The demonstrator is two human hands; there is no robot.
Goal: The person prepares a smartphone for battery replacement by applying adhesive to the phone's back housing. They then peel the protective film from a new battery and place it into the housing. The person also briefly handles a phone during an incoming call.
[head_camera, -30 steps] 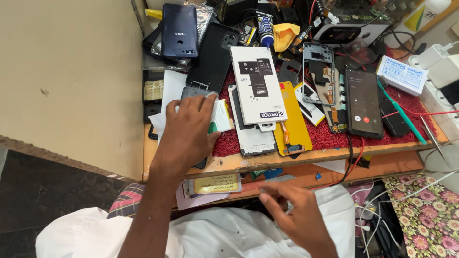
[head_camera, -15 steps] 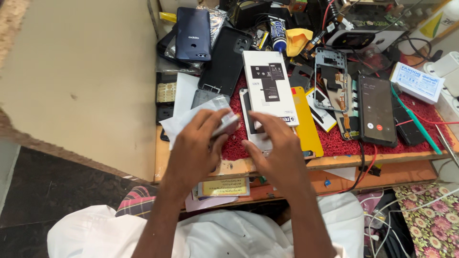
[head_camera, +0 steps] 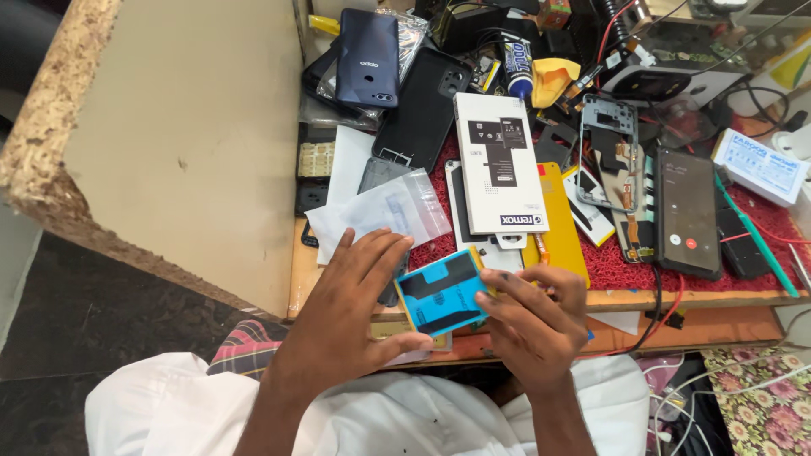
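Both hands hold a small light-blue rectangular piece with black strips [head_camera: 442, 292] over the front edge of the workbench. My left hand [head_camera: 351, 311] grips its left side, thumb under the lower edge. My right hand [head_camera: 534, 318] pinches its right side with the fingertips. Just beyond my left hand lies a clear plastic bag [head_camera: 397, 207] on white paper. A white flat box [head_camera: 498, 173] lies on the red mat [head_camera: 608, 268], partly over a yellow phone cover [head_camera: 562, 228].
A black phone showing a call screen [head_camera: 688, 211] lies at the right. A dark blue phone back [head_camera: 368, 57], black covers, a bare phone frame [head_camera: 610, 152], a glue tube [head_camera: 517, 67], a yellow cloth and cables crowd the back. A beige board [head_camera: 182, 143] stands at the left.
My right hand rose from my lap to the bench edge. Both hands came together and now hold the blue piece, which was not in view before. The camera tilted right and closer.
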